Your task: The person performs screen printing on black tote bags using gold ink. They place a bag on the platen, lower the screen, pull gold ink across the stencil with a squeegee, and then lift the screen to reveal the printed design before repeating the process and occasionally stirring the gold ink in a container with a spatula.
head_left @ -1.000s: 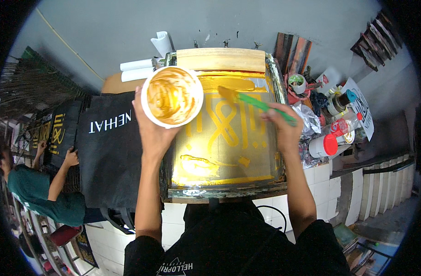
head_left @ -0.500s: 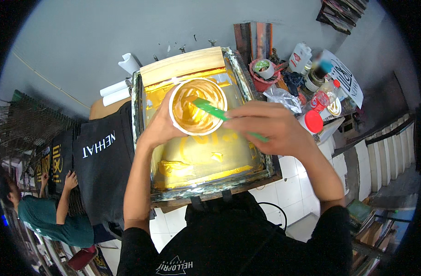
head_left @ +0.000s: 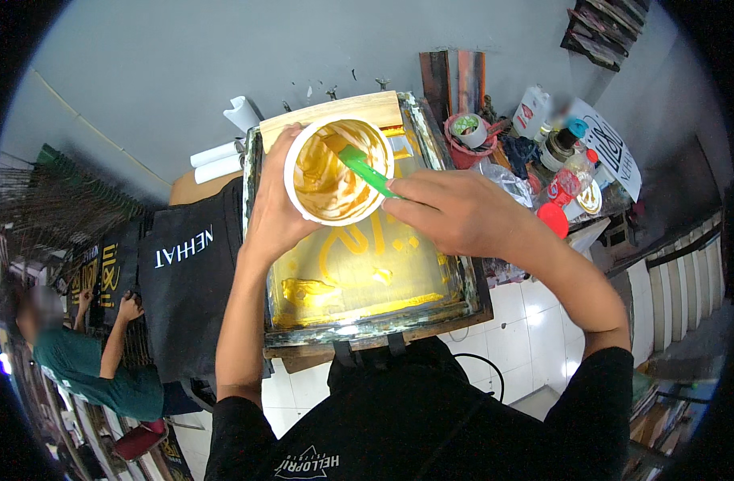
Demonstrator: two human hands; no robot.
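Note:
My left hand [head_left: 277, 207] is wrapped round a white tub [head_left: 293, 183], tilted so that its inside shows, smeared with yellow-gold ink [head_left: 319, 172]. A green spatula [head_left: 369, 172] reaches into the tub, its tip against the inner wall. Its handle is pinched in the fingers of my right hand [head_left: 447, 208]. Both hands are above a screen printing frame [head_left: 367, 327], whose mesh carries lettering and streaks of the same yellow ink. Across the frame's far end lies a wooden squeegee [head_left: 383, 108], partly hidden behind the tub.
To the right stand a pink bucket [head_left: 463, 152], a clear bottle [head_left: 571, 180] and a red lid [head_left: 553, 218]. White rolls [head_left: 216, 160] lie at the back left, near black printed fabric [head_left: 187, 297]. Another person in a green shirt [head_left: 102, 377] works at the far left.
The tub has tipped more and shifted slightly left and up in the picture. The spatula has moved with it, still inside. My right hand has shifted slightly left.

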